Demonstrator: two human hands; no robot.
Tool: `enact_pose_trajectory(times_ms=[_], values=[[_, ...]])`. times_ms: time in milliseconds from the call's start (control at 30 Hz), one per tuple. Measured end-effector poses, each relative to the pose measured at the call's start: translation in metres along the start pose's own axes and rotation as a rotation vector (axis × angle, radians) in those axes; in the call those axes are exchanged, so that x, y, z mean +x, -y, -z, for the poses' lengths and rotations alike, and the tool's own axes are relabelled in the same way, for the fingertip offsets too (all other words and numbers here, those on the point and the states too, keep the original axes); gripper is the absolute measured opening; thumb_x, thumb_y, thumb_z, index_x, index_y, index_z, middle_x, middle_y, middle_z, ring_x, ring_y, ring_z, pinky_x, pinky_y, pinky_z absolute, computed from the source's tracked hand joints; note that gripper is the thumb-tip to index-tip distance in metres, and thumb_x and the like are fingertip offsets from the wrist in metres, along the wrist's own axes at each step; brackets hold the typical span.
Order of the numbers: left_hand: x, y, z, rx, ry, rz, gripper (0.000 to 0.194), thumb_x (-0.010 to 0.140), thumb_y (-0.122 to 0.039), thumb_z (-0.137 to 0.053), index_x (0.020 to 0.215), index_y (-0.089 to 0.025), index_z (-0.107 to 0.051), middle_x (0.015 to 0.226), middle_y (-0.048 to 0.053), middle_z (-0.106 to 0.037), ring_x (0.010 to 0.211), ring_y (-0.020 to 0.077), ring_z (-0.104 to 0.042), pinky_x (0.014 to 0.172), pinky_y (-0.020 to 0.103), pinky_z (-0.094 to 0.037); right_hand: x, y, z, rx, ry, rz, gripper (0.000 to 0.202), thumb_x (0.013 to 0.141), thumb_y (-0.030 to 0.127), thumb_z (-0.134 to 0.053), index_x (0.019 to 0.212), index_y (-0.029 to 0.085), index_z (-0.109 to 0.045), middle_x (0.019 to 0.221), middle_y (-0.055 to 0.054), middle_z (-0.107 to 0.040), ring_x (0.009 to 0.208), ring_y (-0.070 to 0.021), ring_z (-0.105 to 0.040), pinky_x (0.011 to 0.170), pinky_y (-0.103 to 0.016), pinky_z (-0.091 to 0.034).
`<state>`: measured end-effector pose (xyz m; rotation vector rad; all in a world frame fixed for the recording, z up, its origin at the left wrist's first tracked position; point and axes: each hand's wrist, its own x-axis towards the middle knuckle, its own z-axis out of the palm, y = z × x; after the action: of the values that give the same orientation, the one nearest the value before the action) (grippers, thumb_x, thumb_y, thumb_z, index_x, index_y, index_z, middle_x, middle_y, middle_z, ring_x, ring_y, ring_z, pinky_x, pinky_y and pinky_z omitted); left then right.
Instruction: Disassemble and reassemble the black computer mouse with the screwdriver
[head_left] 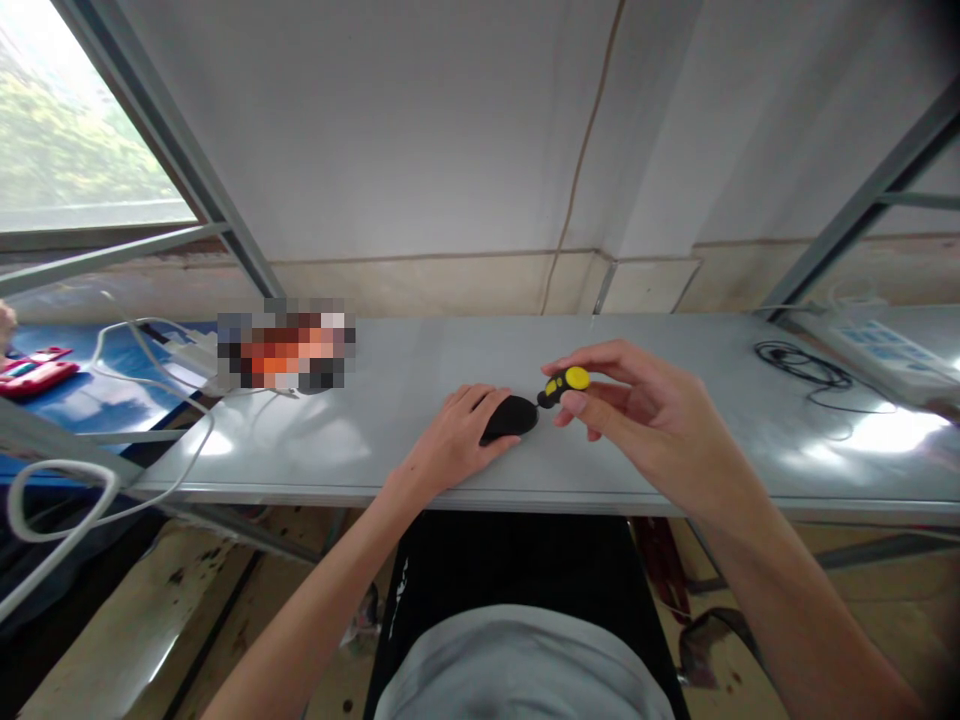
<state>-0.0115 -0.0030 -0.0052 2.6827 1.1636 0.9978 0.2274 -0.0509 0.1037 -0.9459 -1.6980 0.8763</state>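
My left hand (459, 430) is wrapped over a black computer mouse (513, 418) and keeps it on the grey table. Between the thumb and fingers of my right hand (652, 410) is a short screwdriver (568, 383) with a black and yellow handle. Its handle end is up and tilted to the right, while the lower end comes close to the right end of the mouse. Whether the tip touches the mouse I cannot tell.
The narrow grey table (405, 360) has a wall behind it. At its left end are a pixelated patch and white cables (199, 440). To the right lie a coiled black cable (806, 365) and a white power strip (892, 350). A red object (37, 376) rests on a blue surface at far left.
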Motion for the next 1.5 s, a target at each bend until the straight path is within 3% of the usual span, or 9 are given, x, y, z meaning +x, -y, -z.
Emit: enact_pose_trajectory(times_ms=[167, 333, 567, 733, 833, 1000, 1300, 1500], values=[[-0.0005, 0.0001, 0.0004, 0.006, -0.010, 0.011, 0.062, 0.101, -0.042, -0.073, 0.154, -0.026, -0.046, 0.139, 0.014, -0.065, 0.127, 0.0343, -0.064, 0.111, 0.055, -0.054, -0.0002, 0.0034, -0.0007, -0.021, 0.016, 0.021, 0.028, 0.102, 0.043, -0.072, 0.124, 0.026, -0.075, 0.116, -0.007, -0.078, 0.080, -0.0193, -0.079, 0.058, -0.028, -0.059], [0.0002, 0.0013, 0.0005, 0.006, 0.001, -0.007, 0.050, 0.102, -0.042, -0.072, 0.145, -0.024, -0.053, 0.135, 0.013, -0.067, 0.125, 0.0331, -0.064, 0.111, 0.052, -0.054, 0.0009, 0.0032, -0.0006, -0.004, 0.027, 0.049, 0.027, 0.106, 0.041, -0.065, 0.127, 0.026, -0.073, 0.126, -0.008, -0.075, 0.083, -0.0182, -0.079, 0.059, -0.027, -0.060], [0.0008, -0.0001, 0.0004, 0.011, 0.008, -0.006, 0.052, 0.102, -0.041, -0.073, 0.147, -0.025, -0.053, 0.133, 0.013, -0.067, 0.123, 0.0328, -0.065, 0.110, 0.053, -0.054, 0.0009, 0.0001, -0.0019, 0.067, -0.010, -0.007, 0.037, 0.098, 0.044, -0.077, 0.128, 0.026, -0.065, 0.124, -0.009, -0.075, 0.081, -0.0202, -0.081, 0.054, -0.026, -0.060], [0.0003, 0.0013, -0.0011, 0.012, -0.007, -0.020, 0.052, 0.102, -0.041, -0.072, 0.147, -0.025, -0.052, 0.133, 0.013, -0.067, 0.124, 0.0327, -0.064, 0.110, 0.052, -0.054, 0.0011, -0.0018, -0.0018, 0.069, -0.039, -0.006, 0.036, 0.091, 0.047, -0.084, 0.110, 0.023, -0.065, 0.121, -0.009, -0.077, 0.078, -0.0199, -0.079, 0.054, -0.026, -0.060], [0.0001, 0.0019, -0.0013, 0.007, -0.006, -0.022, 0.051, 0.102, -0.041, -0.072, 0.147, -0.024, -0.053, 0.134, 0.013, -0.067, 0.124, 0.0325, -0.064, 0.110, 0.052, -0.054, 0.0014, -0.0013, -0.0010, 0.030, -0.024, -0.001, 0.034, 0.093, 0.047, -0.083, 0.112, 0.023, -0.070, 0.121, -0.010, -0.076, 0.081, -0.0212, -0.079, 0.055, -0.027, -0.061], [0.0001, 0.0019, -0.0015, 0.010, -0.005, -0.020, 0.051, 0.103, -0.043, -0.071, 0.146, -0.024, -0.053, 0.135, 0.013, -0.067, 0.125, 0.0324, -0.065, 0.111, 0.052, -0.054, 0.0015, 0.0014, -0.0004, 0.000, -0.008, 0.000, 0.030, 0.097, 0.045, -0.078, 0.120, 0.025, -0.075, 0.100, -0.005, -0.076, 0.079, -0.0191, -0.077, 0.054, -0.024, -0.058], [0.0001, 0.0016, -0.0015, 0.016, -0.011, -0.022, 0.050, 0.102, -0.042, -0.072, 0.145, -0.024, -0.053, 0.136, 0.013, -0.067, 0.125, 0.0324, -0.064, 0.112, 0.052, -0.053, 0.0024, 0.0022, -0.0001, 0.001, 0.002, 0.033, 0.029, 0.105, 0.043, -0.068, 0.127, 0.025, -0.073, 0.114, -0.007, -0.074, 0.080, -0.0173, -0.078, 0.055, -0.024, -0.057], [0.0000, 0.0014, -0.0002, 0.020, -0.001, -0.021, 0.050, 0.102, -0.041, -0.073, 0.144, -0.023, -0.053, 0.135, 0.013, -0.067, 0.124, 0.0322, -0.064, 0.110, 0.050, -0.054, 0.0018, -0.0007, -0.0016, 0.051, -0.040, 0.024, 0.032, 0.099, 0.042, -0.076, 0.124, 0.024, -0.068, 0.119, -0.008, -0.074, 0.079, -0.0196, -0.080, 0.053, -0.025, -0.058]])
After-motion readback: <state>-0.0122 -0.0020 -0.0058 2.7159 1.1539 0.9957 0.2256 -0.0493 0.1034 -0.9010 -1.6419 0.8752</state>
